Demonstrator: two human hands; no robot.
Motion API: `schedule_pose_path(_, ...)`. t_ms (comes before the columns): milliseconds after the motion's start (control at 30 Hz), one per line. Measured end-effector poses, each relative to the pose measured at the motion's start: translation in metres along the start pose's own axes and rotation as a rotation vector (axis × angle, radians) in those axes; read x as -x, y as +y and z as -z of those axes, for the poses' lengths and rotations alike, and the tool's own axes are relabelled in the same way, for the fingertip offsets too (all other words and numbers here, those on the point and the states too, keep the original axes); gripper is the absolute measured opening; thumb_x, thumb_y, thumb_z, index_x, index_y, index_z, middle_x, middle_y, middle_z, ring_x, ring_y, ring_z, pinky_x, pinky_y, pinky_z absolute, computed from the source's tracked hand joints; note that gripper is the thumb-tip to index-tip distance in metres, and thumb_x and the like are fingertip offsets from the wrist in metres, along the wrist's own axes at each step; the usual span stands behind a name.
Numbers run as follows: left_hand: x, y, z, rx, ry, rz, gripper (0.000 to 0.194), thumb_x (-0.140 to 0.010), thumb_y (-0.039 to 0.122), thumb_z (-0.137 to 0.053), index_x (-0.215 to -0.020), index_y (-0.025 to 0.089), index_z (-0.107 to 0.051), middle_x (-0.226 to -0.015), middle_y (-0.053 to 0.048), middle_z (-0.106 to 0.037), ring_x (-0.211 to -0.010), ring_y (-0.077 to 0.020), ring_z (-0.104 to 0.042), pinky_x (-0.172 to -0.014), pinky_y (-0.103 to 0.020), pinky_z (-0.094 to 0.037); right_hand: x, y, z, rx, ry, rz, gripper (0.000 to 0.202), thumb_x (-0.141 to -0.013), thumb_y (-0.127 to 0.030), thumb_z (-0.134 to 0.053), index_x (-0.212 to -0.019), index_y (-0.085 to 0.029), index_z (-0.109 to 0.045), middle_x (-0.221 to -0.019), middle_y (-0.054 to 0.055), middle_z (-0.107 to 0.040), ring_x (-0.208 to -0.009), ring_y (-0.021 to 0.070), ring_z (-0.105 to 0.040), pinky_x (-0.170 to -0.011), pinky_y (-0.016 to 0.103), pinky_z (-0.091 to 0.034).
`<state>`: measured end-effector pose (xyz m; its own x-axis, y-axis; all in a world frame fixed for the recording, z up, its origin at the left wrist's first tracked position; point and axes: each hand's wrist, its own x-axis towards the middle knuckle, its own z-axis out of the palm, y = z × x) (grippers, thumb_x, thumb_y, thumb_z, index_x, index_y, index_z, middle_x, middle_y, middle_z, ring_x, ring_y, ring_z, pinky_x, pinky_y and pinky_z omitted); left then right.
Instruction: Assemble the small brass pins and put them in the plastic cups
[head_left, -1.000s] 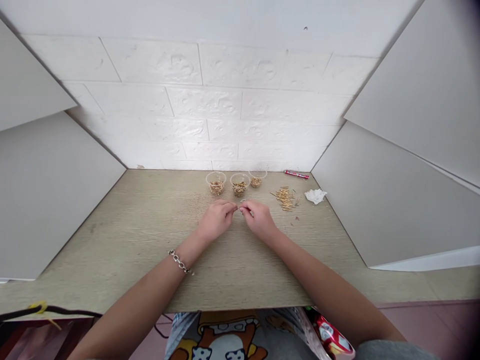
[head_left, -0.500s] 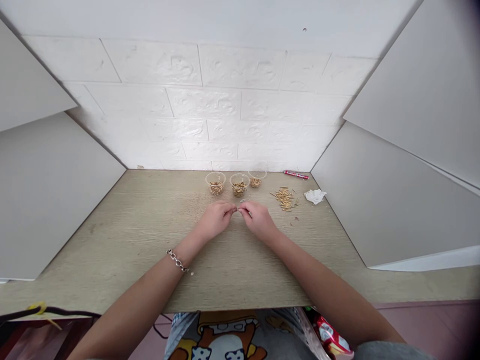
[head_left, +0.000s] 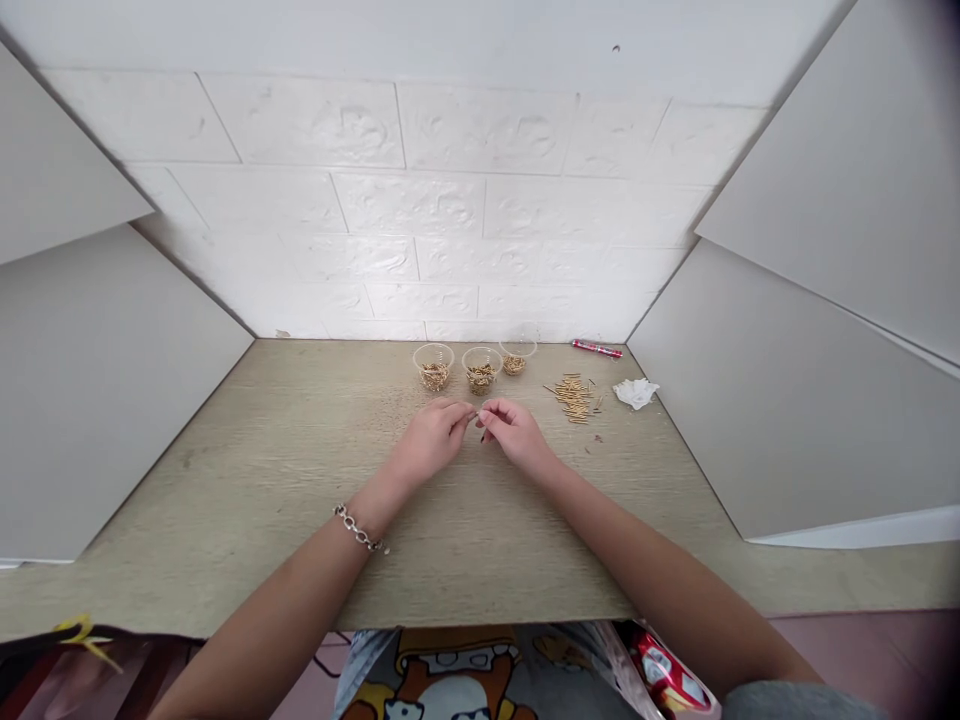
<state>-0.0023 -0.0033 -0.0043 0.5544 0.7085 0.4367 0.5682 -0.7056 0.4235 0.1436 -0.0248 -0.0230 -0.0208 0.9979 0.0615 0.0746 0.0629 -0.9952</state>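
Note:
My left hand [head_left: 433, 438] is closed in a pinch above the middle of the table, its fingertips on a small thin piece [head_left: 474, 415] too tiny to name. Close against it, my right hand [head_left: 520, 437] pinches at the same spot with thumb and forefinger, its other fingers curled; what these fingertips hold is unclear. Behind the hands stand three clear plastic cups: a left cup [head_left: 433, 370], a middle cup [head_left: 481, 372] and a right cup [head_left: 516, 357], each with small gold-coloured metal pieces. Right of my right hand lies a pile of thin gold-coloured pins [head_left: 574, 398].
A crumpled white tissue [head_left: 636, 393] and a red wrapped stick [head_left: 597, 348] lie at the right rear of the wooden table [head_left: 285, 450]. A white brick-patterned wall [head_left: 450, 205] closes off the back. Grey panels [head_left: 97, 390] flank both sides.
My right hand's fingers have opened slightly and shifted from the tight pinch against the left fingertips. My left hand stays nearly still. The view has moved a little.

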Motion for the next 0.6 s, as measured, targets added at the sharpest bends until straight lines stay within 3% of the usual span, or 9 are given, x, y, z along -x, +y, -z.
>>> schedule_pose_path(133, -0.003, -0.003, 0.003, 0.068, -0.011, 0.1, 0.025, -0.082, 0.025, -0.036, -0.083, 0.016, -0.06, -0.082, -0.006, -0.061, -0.078, -0.0152, -0.054, -0.072, -0.027, -0.04, -0.014, -0.014, 0.003, -0.059, 0.046, 0.026, 0.021, -0.075, -0.037, -0.044, -0.07, -0.018, -0.049, -0.069, -0.001, -0.056, -0.051, 0.0062, -0.049, -0.05, 0.02, -0.039)
schedule_pose_path(233, -0.006, -0.006, 0.005, 0.177, -0.009, 0.205, 0.025, -0.08, 0.03, -0.039, -0.082, 0.017, -0.06, -0.083, -0.005, -0.061, -0.078, -0.0155, -0.053, -0.073, -0.028, -0.039, -0.027, -0.046, 0.019, -0.105, 0.082, 0.135, 0.026, -0.079, -0.04, -0.039, -0.068, -0.018, -0.048, -0.066, -0.001, -0.056, -0.049, 0.0057, -0.048, -0.043, 0.019, -0.035)
schedule_pose_path(433, -0.013, -0.02, 0.003, 0.821, -0.017, 0.652, 0.025, -0.073, 0.039, -0.048, -0.075, 0.016, -0.058, -0.075, -0.002, -0.059, -0.066, -0.0108, -0.051, -0.059, -0.021, -0.038, -0.031, -0.14, 0.067, -0.394, 0.429, 0.491, 0.011, -0.08, -0.023, -0.037, -0.07, -0.022, -0.043, -0.061, -0.006, -0.052, -0.046, 0.0038, -0.046, -0.041, 0.018, -0.031)
schedule_pose_path(533, -0.015, -0.026, 0.001, 1.054, 0.038, 0.78, 0.023, -0.07, 0.037, -0.053, -0.074, 0.015, -0.057, -0.075, -0.002, -0.058, -0.061, -0.0079, -0.049, -0.056, -0.019, -0.036, -0.023, -0.164, 0.078, -0.406, 0.575, 0.608, 0.024, -0.082, -0.018, -0.026, -0.065, -0.022, -0.043, -0.061, -0.007, -0.048, -0.047, 0.0025, -0.046, -0.043, 0.019, -0.031)
schedule_pose_path(600, -0.015, -0.027, 0.0, 1.122, 0.034, 0.818, 0.023, -0.069, 0.036, -0.055, -0.074, 0.014, -0.056, -0.074, -0.002, -0.057, -0.059, -0.0067, -0.047, -0.055, -0.018, -0.036, -0.017, -0.167, 0.081, -0.362, 0.548, 0.563, 0.026, -0.084, -0.026, -0.025, -0.07, -0.026, -0.047, -0.065, -0.01, -0.05, -0.05, 0.0006, -0.048, -0.046, 0.019, -0.034)
